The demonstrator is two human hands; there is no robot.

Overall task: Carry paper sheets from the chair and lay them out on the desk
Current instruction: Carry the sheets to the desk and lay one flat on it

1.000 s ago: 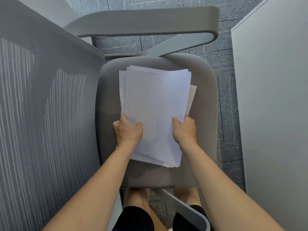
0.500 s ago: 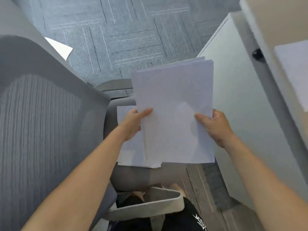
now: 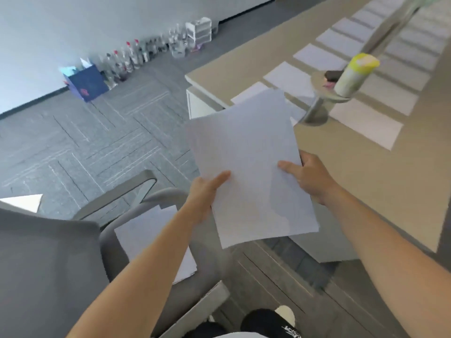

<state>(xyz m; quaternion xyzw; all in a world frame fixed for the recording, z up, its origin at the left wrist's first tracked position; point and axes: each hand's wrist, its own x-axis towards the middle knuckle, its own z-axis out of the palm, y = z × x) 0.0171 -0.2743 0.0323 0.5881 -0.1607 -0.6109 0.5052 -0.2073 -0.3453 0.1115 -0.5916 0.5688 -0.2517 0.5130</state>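
Head view, items by size.

1. Floor: grey carpet tiles running to a far wall.
2. Tabletop: beige, upper right, bare along its near part.
3. Chair: grey, lower left, with the back nearest and an armrest at each side of the seat.
4. Held stack: white paper sheets, several deep, in the air between chair and tabletop. Its far end overlaps the tabletop's corner in view. Judged light, limp and slick sheet on sheet, so a one-sided hold would probably let it droop and fan. Best held as here, at opposite long edges, thumb above and fingers below.
5. Laid-out sheets: white, in two rows along the tabletop, close but apart, one row on each side of the stand.
6. Chair sheets: a pile on the seat, not yet carried, partly hidden by the left forearm.
7. Left hand: grips the stack's left edge, thumb flat on top, fingers beneath and out of sight.
8. Right hand: pinches the right edge, thumb on top, fingers wrapped behind.
9. Stand: a metal post with a small round tray, on the tabletop. It carries a yellow-capped cylinder and a small dark item too blurred to name.
10. Blue bag and bottles: on the floor by the wall, well apart from the work.
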